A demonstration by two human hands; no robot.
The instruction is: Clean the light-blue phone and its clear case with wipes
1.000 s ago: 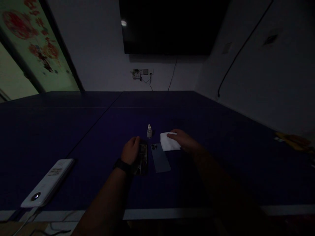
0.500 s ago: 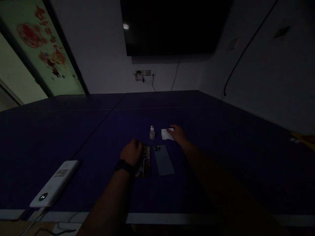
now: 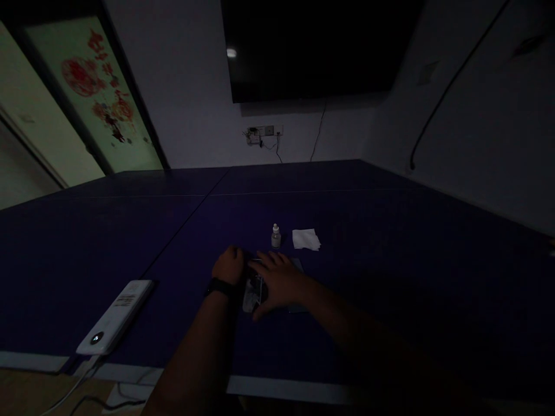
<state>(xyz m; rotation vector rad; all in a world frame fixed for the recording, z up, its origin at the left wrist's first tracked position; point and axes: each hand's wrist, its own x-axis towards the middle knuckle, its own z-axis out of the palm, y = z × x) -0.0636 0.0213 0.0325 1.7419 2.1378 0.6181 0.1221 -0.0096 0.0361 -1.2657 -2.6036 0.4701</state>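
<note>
We hold our right hand palm down over the patterned phone, its fingers spread and the thumb near the phone's lower end; we cannot tell how firmly it touches. Our left hand, with a black watch at the wrist, is curled at the phone's 10 o'clock, and we cannot tell whether it grips the edge. At 3 o'clock from the patterned phone lies a grey phone, mostly hidden by our right hand. We see a small bottle upright at 1 o'clock and a white tissue flat at 2 o'clock. Well apart, at 9 o'clock, a white device lies on the blue table.
</note>
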